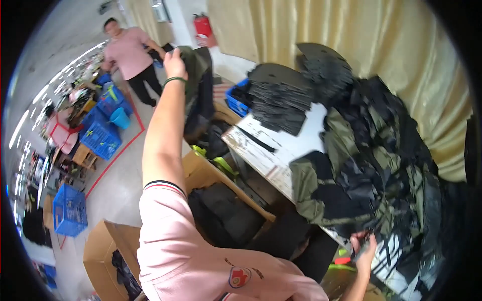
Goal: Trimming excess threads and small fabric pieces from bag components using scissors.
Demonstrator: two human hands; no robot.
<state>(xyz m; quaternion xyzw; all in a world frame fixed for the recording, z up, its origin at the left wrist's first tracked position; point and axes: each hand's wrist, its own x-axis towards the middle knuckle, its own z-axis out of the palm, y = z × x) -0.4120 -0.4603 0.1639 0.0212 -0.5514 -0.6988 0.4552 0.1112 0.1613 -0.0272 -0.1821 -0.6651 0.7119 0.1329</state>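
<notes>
**Inspector:** Workshop floor, grey concrete (pixel 118 175) with red marking lines, a pale yellow curtain (pixel 321 35) across the far wall and a red fire extinguisher (pixel 202 25) beside it. Report the hands.

**Assistant:** Left hand (pixel 174 62) is raised at arm's length, a green band on the wrist. Its fingers are closed around the top edge of a dark olive garment (pixel 198 90), which hangs straight down below the fingers. Grip is firm; no gap shows between fingers and cloth.

**Inspector:** And the other?

**Assistant:** Right hand (pixel 364 248) is low, at the near edge of a white table (pixel 281 148). Its fingers are curled against the bottom of a heap of olive and black garments (pixel 371 165) that rises above and beyond the fingertips. They touch the cloth, but whether they actually pinch it I cannot tell; the heap covers the tips.

**Inspector:** Surroundings?

**Assistant:** Beyond the heap, further from the right fingers, lies a stack of flat black cut pieces (pixel 281 98). Between the two hands, below the hanging garment, stands an open cardboard box (pixel 221 195) with dark cloth inside; green straps lie over its rim. A second cardboard box (pixel 105 253) sits lower left. Blue plastic crates (pixel 70 210) stand well to the left of the raised fingers, with more of them further off.

**Inspector:** Other persons?

**Assistant:** One person in a pink top and dark trousers (pixel 129 55) stands on the floor past the raised hand, well apart from it.
</notes>
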